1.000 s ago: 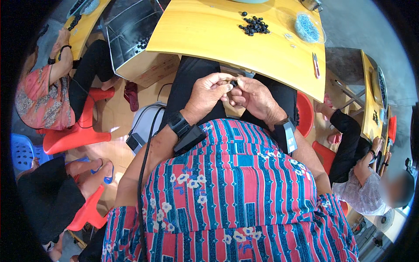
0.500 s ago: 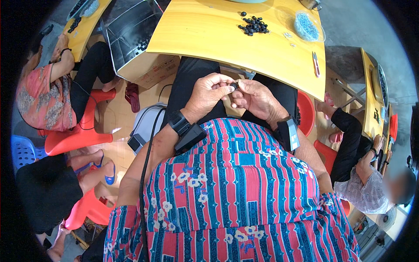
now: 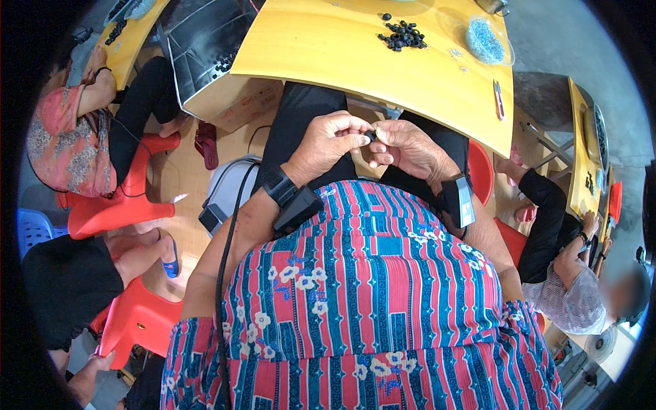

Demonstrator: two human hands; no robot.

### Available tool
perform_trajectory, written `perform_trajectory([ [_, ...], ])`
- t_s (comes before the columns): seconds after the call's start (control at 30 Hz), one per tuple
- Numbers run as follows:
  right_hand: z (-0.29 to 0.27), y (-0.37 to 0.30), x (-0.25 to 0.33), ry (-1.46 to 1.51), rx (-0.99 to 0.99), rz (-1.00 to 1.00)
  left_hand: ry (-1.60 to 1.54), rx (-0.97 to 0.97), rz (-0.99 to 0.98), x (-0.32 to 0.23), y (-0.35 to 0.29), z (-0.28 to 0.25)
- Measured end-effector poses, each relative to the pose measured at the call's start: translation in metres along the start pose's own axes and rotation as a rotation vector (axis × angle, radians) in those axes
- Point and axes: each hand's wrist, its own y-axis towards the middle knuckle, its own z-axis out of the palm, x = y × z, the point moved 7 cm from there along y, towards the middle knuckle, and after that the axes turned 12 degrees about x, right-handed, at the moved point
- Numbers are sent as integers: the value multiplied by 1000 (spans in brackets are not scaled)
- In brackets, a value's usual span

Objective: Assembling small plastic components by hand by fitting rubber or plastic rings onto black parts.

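A small black part point(image 3: 370, 135) is pinched between my two hands, above my lap and just in front of the table edge. My left hand point(image 3: 331, 142) grips it from the left with thumb and forefinger. From the other side, my right hand point(image 3: 414, 147) holds it by thumb and forefinger, its other fingers curled below. Fingertips cover most of the part, so its exact kind is hidden. On the yellow table point(image 3: 314, 41) lies a pile of similar small black pieces point(image 3: 403, 36), with a single round black piece point(image 3: 387, 16) beside it.
A clear tub of pale-blue bits point(image 3: 485, 41) and red-handled thread snips point(image 3: 499, 100) are at the table's right. Left of my legs stands a carton point(image 3: 232, 106) with a black lining. A cable runs along my left arm. Co-workers sit on both sides on red stools point(image 3: 123, 212).
Both hands keep their pinch on the small black part, which sits at a slightly different angle. The view has shifted a little; at the lower left, a co-worker's legs have moved.
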Motion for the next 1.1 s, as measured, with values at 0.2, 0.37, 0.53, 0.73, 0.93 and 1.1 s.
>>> perform_trajectory([
  [0.2,4,2,1,-25,17,-26,2,11,-3,-2,-1,1],
  [0.37,11,1,6,-87,8,-81,-10,1,27,-1,-1,1],
  [0.53,7,-1,3,-136,-50,-66,13,3,32,-2,-2,1],
  [0.73,6,-1,0,-165,-34,-14,147,49,53,-1,-2,-1],
  [0.93,7,-2,-4,-105,-49,-3,107,40,31,0,-3,-1],
  [1.1,3,-2,-3,-156,-29,-75,-24,51,-7,0,-2,6],
])
